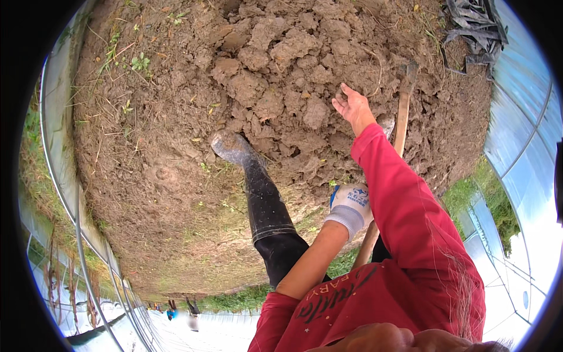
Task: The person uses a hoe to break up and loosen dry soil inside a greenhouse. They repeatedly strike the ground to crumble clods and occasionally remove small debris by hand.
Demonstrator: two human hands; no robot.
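My left hand (350,203), in a white knit glove with blue on it, is closed around the wooden handle (402,119) of a long digging tool, probably a hoe. My right forearm hides part of that grip. The tool's dark metal head (410,72) rests in the soil at the upper right. My bare right hand (352,107) reaches over the broken clods (281,66), fingers spread a little and nothing in them. Left of the clods stands my muddy black rubber boot (268,193). Another boot tip (388,126) shows partly behind my right sleeve.
Crumpled black plastic sheeting (475,33) lies at the upper right, beside the clear plastic greenhouse wall (523,123). Metal pipes and film (81,229) bound the left side. Small weeds (140,63) grow in the soil. Distant people (192,310) appear upside down at the lower edge.
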